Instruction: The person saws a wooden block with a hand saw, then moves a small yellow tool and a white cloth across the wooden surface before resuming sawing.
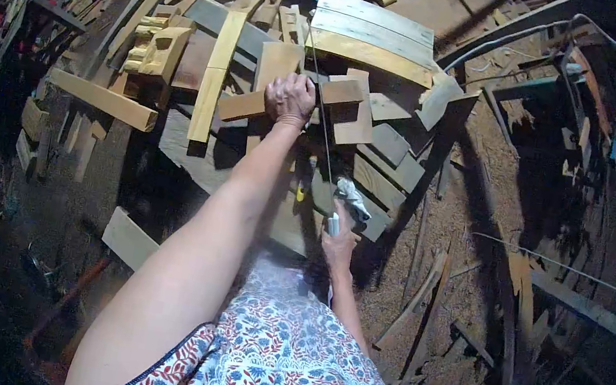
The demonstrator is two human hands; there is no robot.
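My left hand (290, 99) is closed over a short wooden block (245, 107), which lies crosswise on other boards. Lower and to the right, my right hand (339, 246) is wrapped round the handle (333, 224) of a hand saw. The saw's thin dark blade (324, 119) runs up and away from that hand, passing just right of my left hand and across the block. A crumpled grey-white cloth (352, 198) sits at the handle end of the blade. How deep the blade is in the wood cannot be made out.
Pale planks (376, 31) lie at the back of the work surface. Carved wooden pieces (160, 51) and a thick beam (103, 100) are on the left. A yellow-handled tool (300, 191) lies between my arms. Sawdust and scrap wood cover the ground (487, 164) at right.
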